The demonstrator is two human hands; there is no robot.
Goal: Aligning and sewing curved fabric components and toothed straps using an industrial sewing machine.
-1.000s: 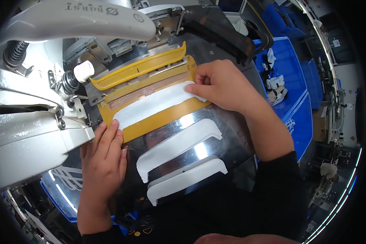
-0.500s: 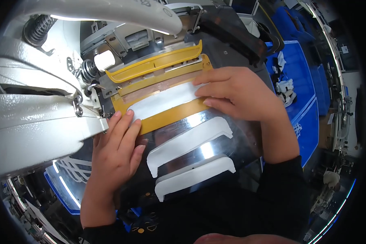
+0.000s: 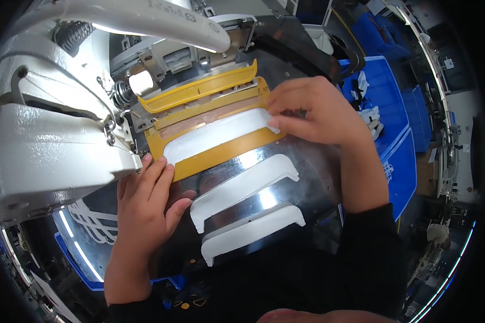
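A long white curved strip of sheet material (image 3: 218,133) lies in a flat yellow holder plate (image 3: 221,158). Behind it, a raised yellow bar (image 3: 199,91) stands along the plate's far side. My left hand (image 3: 148,202) rests with fingers stretched over the plate's near left corner, the fingertips touching the strip's left end. At the other end, my right hand (image 3: 318,113) has thumb and fingers bent together on the strip's right tip, partly covering it. Nearer to me lie a white curved piece (image 3: 245,180) and another white piece (image 3: 253,231), which looks stacked.
A white sewing machine (image 3: 59,145) takes up the left, its arm reaching above the plate. A metal carriage (image 3: 175,56) stands behind. All this rests on a shiny dark tabletop (image 3: 318,177). Blue bins (image 3: 399,161) stand at the right, white lattice pieces (image 3: 94,222) at the lower left.
My right fingers have drawn together at the strip's right end, which now shows more. My left fingers have shifted slightly back toward the strip's left tip. The view has shifted a little.
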